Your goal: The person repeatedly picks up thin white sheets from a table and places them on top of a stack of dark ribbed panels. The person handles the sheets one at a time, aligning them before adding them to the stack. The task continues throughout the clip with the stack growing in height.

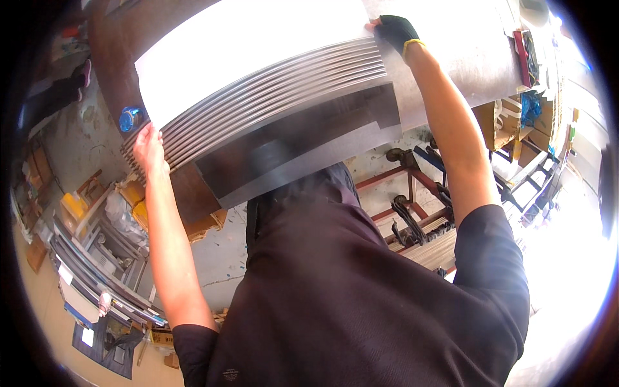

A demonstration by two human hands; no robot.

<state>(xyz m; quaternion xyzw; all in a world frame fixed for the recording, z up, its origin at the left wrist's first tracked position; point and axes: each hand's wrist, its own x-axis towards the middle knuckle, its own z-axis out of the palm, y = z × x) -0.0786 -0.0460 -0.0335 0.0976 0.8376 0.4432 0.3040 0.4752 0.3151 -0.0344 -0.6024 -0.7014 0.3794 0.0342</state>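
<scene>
A large white sheet lies over the far part of the dark workbench. My bare left hand is closed at the sheet's near left corner, fingertips pinched together. At its near right corner my right hand, in a black fingerless glove with a yellow cuff edge, is closed with the thumb and fingers at the edge. Between the hands, several long thin metal rods lie side by side along the sheet's near edge. Closer to me is a flat dark panel with a shiny surface and a grey strip.
A blue round object sits on the bench beside my left hand. Below the bench at right stands a reddish metal frame with clamps. Cardboard boxes are at the right; a rack of long strips stands at the left. Another person's leg shows far left.
</scene>
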